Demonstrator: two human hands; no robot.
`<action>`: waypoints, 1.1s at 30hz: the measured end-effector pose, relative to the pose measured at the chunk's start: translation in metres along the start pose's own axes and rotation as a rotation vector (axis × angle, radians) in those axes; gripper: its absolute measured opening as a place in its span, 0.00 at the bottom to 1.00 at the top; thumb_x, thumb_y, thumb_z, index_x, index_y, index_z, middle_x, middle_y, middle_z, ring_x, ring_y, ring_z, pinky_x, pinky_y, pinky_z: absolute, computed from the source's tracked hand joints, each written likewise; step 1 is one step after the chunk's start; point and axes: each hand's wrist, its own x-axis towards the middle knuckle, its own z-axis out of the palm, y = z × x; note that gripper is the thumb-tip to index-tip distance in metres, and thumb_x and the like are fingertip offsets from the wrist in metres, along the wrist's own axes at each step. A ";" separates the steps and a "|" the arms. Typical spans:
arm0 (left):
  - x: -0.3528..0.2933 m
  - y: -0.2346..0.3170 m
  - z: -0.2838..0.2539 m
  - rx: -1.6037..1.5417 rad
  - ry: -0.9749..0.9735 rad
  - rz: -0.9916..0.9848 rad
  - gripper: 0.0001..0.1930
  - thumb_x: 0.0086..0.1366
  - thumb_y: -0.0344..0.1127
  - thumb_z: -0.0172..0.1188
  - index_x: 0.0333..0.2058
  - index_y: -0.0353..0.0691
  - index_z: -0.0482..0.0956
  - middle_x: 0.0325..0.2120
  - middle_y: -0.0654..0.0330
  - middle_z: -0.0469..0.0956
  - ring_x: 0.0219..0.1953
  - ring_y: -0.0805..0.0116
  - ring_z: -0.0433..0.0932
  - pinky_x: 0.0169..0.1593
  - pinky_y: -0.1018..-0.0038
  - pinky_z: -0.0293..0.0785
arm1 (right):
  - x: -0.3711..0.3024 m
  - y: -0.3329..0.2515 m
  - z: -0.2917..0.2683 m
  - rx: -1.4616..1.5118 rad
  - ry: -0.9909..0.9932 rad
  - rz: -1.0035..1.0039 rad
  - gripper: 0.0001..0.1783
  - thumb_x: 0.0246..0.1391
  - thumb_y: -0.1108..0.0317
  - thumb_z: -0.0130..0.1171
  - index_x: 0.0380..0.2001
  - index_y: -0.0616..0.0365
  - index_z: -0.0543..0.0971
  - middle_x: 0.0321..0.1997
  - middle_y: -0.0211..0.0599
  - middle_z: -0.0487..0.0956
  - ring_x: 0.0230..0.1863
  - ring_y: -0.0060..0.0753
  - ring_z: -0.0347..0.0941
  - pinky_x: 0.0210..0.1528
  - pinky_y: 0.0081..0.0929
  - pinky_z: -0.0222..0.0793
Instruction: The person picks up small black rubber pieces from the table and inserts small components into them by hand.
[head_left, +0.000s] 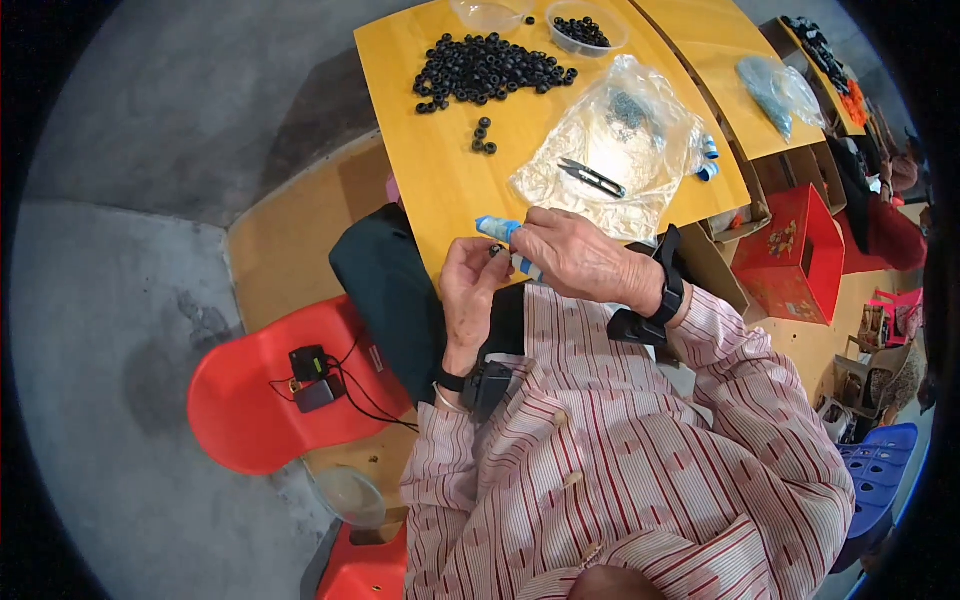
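My left hand [470, 285] is closed in a pinch on a small black ring-shaped piece [496, 250] at the table's near edge. Beside it, my right hand [580, 258] grips a slim blue-and-white tube [497, 228], whose narrow end points left above the black piece. Another blue-and-white part [526, 267] shows below the right fingers; whether it belongs to the same tube I cannot tell. Farther off, a pile of black ring-shaped pieces [490, 70] covers part of the yellow table [430, 180], with several loose ones [484, 135] nearer me.
Black-handled thread snips [592, 178] lie on a clear plastic bag [640, 110]. Behind stands a clear bowl [588, 30] of black pieces. Blue-and-white tubes [708, 172] rest at the right edge. A red chair [260, 390] holding cabled devices is left; a red box [795, 255] is right.
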 end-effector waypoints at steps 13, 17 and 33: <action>-0.036 0.028 0.016 -0.334 0.074 0.001 0.09 0.63 0.26 0.57 0.41 0.37 0.70 0.33 0.61 0.75 0.31 0.76 0.72 0.38 0.79 0.70 | -0.010 -0.031 -0.008 0.175 0.222 0.023 0.27 0.41 0.77 0.62 0.48 0.61 0.69 0.30 0.38 0.74 0.32 0.41 0.70 0.34 0.32 0.69; -0.047 0.044 0.027 -0.375 0.055 0.054 0.09 0.63 0.26 0.57 0.41 0.37 0.69 0.34 0.61 0.74 0.31 0.77 0.72 0.38 0.80 0.69 | -0.012 -0.040 -0.014 0.338 0.293 0.090 0.33 0.47 0.73 0.63 0.58 0.60 0.66 0.37 0.34 0.78 0.33 0.33 0.70 0.39 0.27 0.69; -0.069 0.048 0.046 -0.223 0.053 0.288 0.12 0.61 0.25 0.59 0.43 0.36 0.69 0.33 0.61 0.74 0.34 0.75 0.75 0.40 0.79 0.73 | -0.031 -0.067 -0.014 0.907 0.405 0.284 0.26 0.55 0.70 0.57 0.57 0.60 0.67 0.38 0.32 0.77 0.40 0.20 0.72 0.46 0.21 0.70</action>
